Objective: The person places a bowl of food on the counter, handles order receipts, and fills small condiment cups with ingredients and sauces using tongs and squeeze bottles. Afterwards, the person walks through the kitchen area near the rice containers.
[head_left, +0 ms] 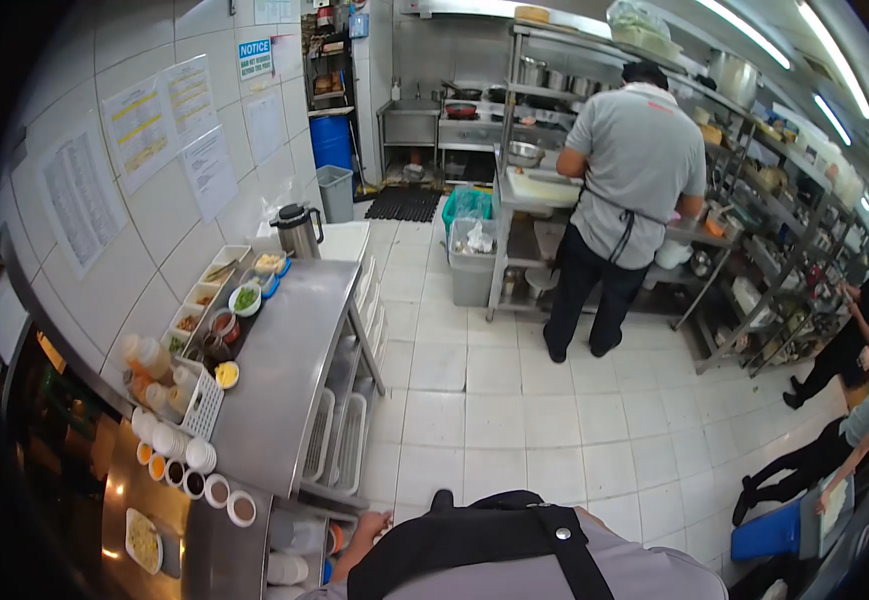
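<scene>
My left hand hangs low beside my body, near the end of the steel counter and the shelf under it. Its fingers are small and partly curled, and I cannot make out whether they hold anything. A dark apron covers my front. My right hand is hidden behind my body. On the ledge to the left stand several small sauce cups in a row, with stacked white lids behind them. A white dish of food lies on the lit pass.
A white basket of squeeze bottles, a bowl of chopped greens and a steel jug line the counter. A co-worker stands at the far worktable beside a grey bin. Another person bends over a blue crate at right.
</scene>
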A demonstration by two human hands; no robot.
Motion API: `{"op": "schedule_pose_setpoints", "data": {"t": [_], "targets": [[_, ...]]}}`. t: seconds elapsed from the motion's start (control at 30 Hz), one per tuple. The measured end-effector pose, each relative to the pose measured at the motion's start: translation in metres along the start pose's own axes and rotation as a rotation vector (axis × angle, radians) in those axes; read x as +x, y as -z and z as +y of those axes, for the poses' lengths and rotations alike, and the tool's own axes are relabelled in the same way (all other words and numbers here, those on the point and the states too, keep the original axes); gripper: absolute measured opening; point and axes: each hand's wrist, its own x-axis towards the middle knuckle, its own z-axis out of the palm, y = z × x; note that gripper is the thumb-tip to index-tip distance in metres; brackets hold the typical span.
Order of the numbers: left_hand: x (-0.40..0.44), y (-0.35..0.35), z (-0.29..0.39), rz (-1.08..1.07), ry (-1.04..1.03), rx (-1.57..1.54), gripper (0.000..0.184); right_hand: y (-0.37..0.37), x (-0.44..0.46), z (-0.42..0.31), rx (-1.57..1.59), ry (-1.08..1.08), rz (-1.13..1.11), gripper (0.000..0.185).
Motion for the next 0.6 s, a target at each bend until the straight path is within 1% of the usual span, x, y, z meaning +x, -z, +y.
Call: {"op": "schedule_pose_setpoints", "data": {"t": [0.03, 0.07, 0.13, 0.17, 0.23, 0.27, 0.3, 0.37, 0.4, 0.47, 0.53, 0.6], "targets": [[0.039, 0.005, 0.019, 0.066, 0.049, -0.041, 0.043, 0.025, 0.004, -0.026, -0.011, 0.035, 0.049, 0.034], [0.08, 0.008, 0.025, 0.137, 0.106, -0.103, 0.042, 0.047, 0.006, -0.051, -0.012, 0.07, 0.096, 0.034], [0.128, 0.022, 0.055, 0.151, 0.1, -0.257, 0.037, 0.092, 0.009, -0.097, 0.06, 0.149, 0.231, 0.034], [0.146, 0.026, 0.06, 0.142, 0.105, -0.259, 0.037, 0.11, 0.007, -0.12, 0.115, 0.188, 0.3, 0.034], [0.182, 0.035, 0.07, 0.226, -0.029, -0.257, 0.034, 0.138, 0.003, -0.152, 0.252, 0.315, 0.435, 0.029], [0.193, 0.042, 0.071, 0.198, -0.023, -0.254, 0.031, 0.145, -0.013, -0.171, 0.361, 0.328, 0.5, 0.028], [0.209, 0.048, 0.071, 0.183, -0.016, -0.246, 0.031, 0.155, -0.002, -0.177, 0.369, 0.311, 0.499, 0.028], [0.211, 0.056, 0.06, 0.094, 0.212, -0.195, 0.029, 0.159, 0.019, -0.165, 0.353, 0.219, 0.43, 0.026], [0.204, 0.06, 0.065, 0.084, 0.191, -0.152, 0.028, 0.156, 0.036, -0.15, 0.351, 0.146, 0.396, 0.027], [0.194, 0.068, 0.069, 0.041, 0.172, -0.063, 0.026, 0.147, 0.066, -0.117, 0.288, -0.011, 0.255, 0.026], [0.193, 0.073, 0.074, -0.049, 0.195, 0.013, 0.026, 0.144, 0.074, -0.11, 0.239, -0.122, 0.135, 0.026], [0.204, 0.076, 0.079, -0.124, 0.242, 0.063, 0.026, 0.154, 0.085, -0.118, 0.238, -0.171, 0.078, 0.027]]}}
